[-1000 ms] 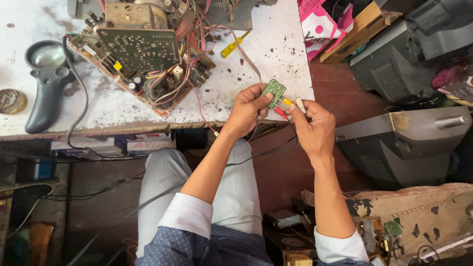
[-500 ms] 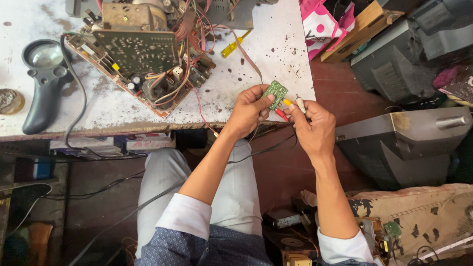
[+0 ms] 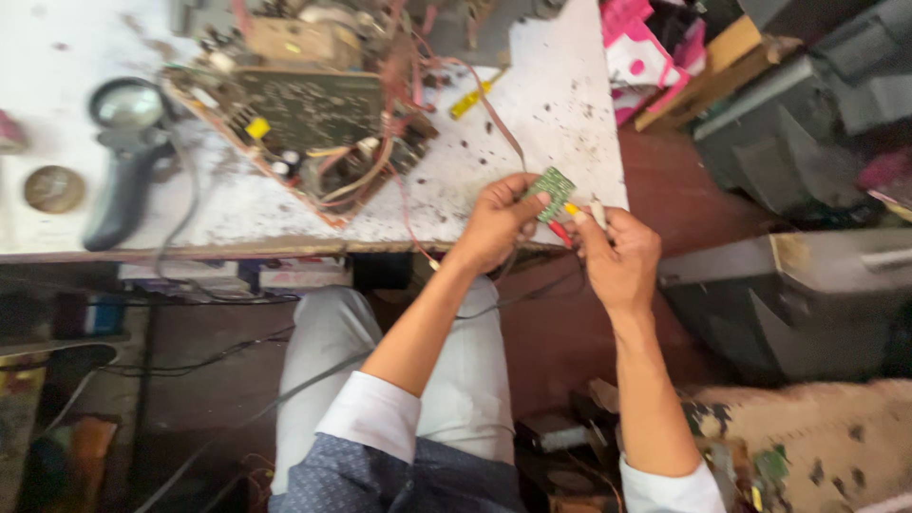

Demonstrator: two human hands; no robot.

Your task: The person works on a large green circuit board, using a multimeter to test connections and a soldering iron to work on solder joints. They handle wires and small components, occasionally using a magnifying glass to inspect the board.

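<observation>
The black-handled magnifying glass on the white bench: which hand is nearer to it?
Left. The left hand sits far to its right, holding the small green circuit board; the right hand is farther right of the magnifying glass.

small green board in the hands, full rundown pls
The small green circuit board is a thin rectangular piece, tilted so one corner points up. Its visible face is green with fine pale speckles, too blurred to make out parts. The left hand pinches its lower left edge between thumb and fingers. The right hand sits just beside it, holding a yellow-tipped and a red-tipped piece at the board's lower right edge. The board hangs in the air over the near corner of the stained white table.
</observation>
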